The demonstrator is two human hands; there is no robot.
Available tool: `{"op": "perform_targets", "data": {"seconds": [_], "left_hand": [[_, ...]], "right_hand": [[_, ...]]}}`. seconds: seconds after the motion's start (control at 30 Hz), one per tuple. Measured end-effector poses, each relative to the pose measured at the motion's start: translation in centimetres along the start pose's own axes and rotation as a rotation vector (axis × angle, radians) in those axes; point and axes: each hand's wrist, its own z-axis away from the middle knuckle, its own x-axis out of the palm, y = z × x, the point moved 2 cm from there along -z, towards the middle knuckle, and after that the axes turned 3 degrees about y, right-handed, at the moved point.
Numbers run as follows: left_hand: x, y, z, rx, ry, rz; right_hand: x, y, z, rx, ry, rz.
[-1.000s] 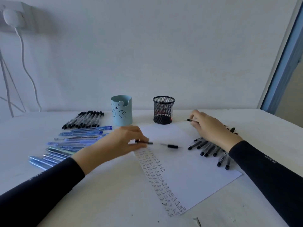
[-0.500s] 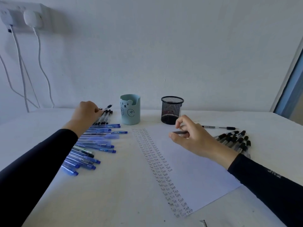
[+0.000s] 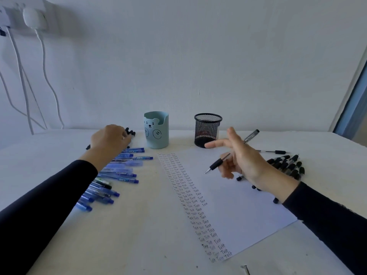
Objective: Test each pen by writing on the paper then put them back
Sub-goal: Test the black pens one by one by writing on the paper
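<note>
A white paper (image 3: pixel 238 205) lies on the table with columns of the handwritten word "Test" down its left side. My right hand (image 3: pixel 244 161) holds a black pen (image 3: pixel 216 164) above the paper, tip pointing down-left and index finger stretched out. My left hand (image 3: pixel 111 139) rests over a row of black pens (image 3: pixel 130 132) at the back left, and its fingers are hidden. Several blue pens (image 3: pixel 119 171) are spread below that hand. A pile of black pens (image 3: pixel 286 165) lies by my right wrist.
A light blue bear cup (image 3: pixel 156 130) and a black mesh cup (image 3: pixel 207 130) stand behind the paper. One black pen (image 3: pixel 272 151) lies apart at the right. White cables (image 3: pixel 45 76) hang from a wall socket at the left. A small metal piece (image 3: pixel 246 269) lies at the front.
My left hand carried a pen from the paper to the black row and stays there. My right hand picked a pen from the right and has turned it tip-down over the paper.
</note>
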Motion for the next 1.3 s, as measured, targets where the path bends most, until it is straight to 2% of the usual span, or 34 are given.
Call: {"op": "perform_targets", "data": {"seconds": [0.1,0.2,0.27,0.4,0.6,1.3], "left_hand": [[-0.8,2.6,2.3,0.213,-0.096,0.178],[-0.5,4.7,5.3,0.479,-0.265,0.300],[-0.2,5.5,6.7,0.530,-0.350,0.327],[0.1,6.3,8.2,0.551,-0.500,0.231],[0.1,6.3,8.2,0.527,-0.528,0.211],[-0.3,6.7,8.4,0.497,-0.555,0.197]], "right_hand": [[0.8,0.6,0.3,0.083,-0.133,-0.030],[1.7,0.8,0.7,0.034,-0.222,0.107],[2.2,0.8,1.1,0.005,-0.215,0.189],[3.2,1.6,2.2,-0.070,-0.095,0.240],[4.3,2.0,3.3,-0.142,0.064,0.289],[4.6,2.1,3.2,-0.160,0.055,0.258]]}}
